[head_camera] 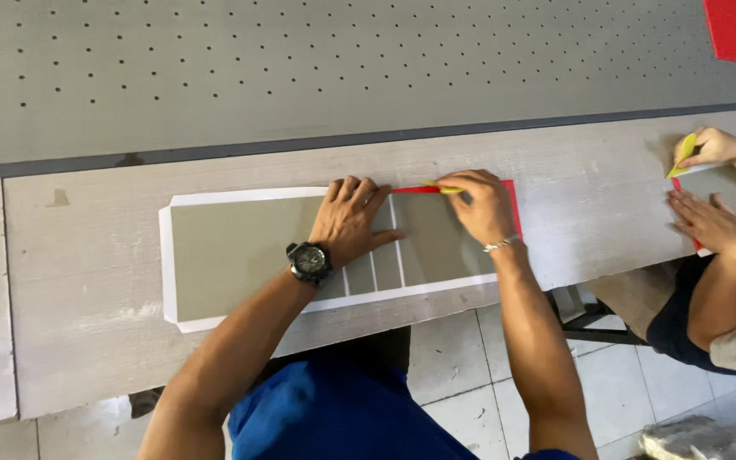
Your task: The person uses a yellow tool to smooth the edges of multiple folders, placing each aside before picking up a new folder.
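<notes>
A long grey-green sheet with a white border [232, 251] lies flat on the pale wooden bench [87, 281]. My left hand [349, 220], with a black watch on its wrist, presses flat on the sheet near its middle, fingers spread. My right hand [480, 204], wearing a thin bracelet, pinches a small yellow scraper [446, 188] against the sheet's far edge, where a red strip [419, 189] runs along the edge and down the right end.
A second person sits at the right; one of their hands [709, 146] holds a yellow scraper and the other [709, 223] rests flat on another sheet. Behind the bench is a grey perforated board [300, 68] with a red piece [733, 30]. Tiled floor lies below.
</notes>
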